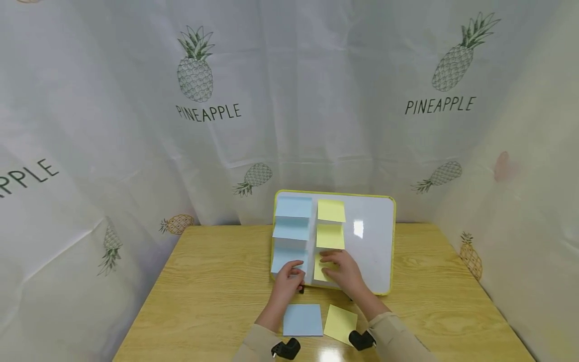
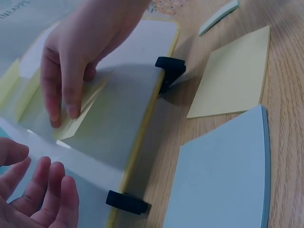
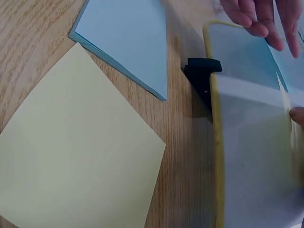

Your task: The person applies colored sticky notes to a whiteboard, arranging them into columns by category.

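A whiteboard [image 1: 368,241] with a yellow frame stands on the table, with three blue sticky notes in a left column and three yellow ones beside them. My right hand [image 1: 347,271] is at the lowest yellow sticky note [image 1: 321,275]. In the left wrist view its straight fingers [image 2: 71,95] press on that note, whose lower edge lifts off the board. Just left of it, my left hand [image 1: 288,282] hovers by the lowest blue sticky note [image 1: 285,255], fingers loosely bent with nothing between them, as the left wrist view also shows.
In front of the board, a blue sticky note pad [image 1: 303,320] and a yellow sticky note pad [image 1: 341,323] lie side by side on the wooden table [image 1: 208,291]. Black feet [image 2: 127,202] prop the board's lower edge. A pineapple-print curtain [image 1: 312,100] hangs behind and along the sides.
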The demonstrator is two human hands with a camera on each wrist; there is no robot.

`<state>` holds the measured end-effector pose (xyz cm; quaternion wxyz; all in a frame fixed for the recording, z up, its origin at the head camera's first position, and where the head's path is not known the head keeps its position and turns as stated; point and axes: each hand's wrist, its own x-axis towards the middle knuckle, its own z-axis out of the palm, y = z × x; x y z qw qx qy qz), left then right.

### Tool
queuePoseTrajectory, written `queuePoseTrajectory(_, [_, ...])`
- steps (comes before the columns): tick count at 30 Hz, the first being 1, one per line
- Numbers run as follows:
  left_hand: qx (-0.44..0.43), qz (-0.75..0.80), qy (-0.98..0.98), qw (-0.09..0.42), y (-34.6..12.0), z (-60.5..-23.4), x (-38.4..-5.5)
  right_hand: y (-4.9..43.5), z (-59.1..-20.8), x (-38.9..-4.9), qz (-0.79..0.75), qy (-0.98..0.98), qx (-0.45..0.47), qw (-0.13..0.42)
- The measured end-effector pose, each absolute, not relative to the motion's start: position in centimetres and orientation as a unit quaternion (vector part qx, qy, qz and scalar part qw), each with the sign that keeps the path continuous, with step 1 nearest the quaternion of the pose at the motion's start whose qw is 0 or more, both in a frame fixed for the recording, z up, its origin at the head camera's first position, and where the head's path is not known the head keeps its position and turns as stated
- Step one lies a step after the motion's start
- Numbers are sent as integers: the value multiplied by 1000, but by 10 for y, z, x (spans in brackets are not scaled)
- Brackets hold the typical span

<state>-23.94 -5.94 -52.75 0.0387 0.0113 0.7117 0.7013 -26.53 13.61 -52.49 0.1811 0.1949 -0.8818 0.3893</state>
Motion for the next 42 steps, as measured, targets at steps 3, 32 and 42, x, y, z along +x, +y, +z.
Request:
queuePoseTrajectory(3, [17, 696, 717, 37, -61, -527, -238, 135, -524, -266, 383, -888, 193, 166])
queuePoseTrajectory(32, [146, 589, 791, 79, -34, -536, -216, 205, -556, -212, 352, -874, 261, 210])
queuePoseTrajectory(42, [194, 551, 801, 131, -1, -547, -208, 253, -566, -180, 328, -912, 194, 150])
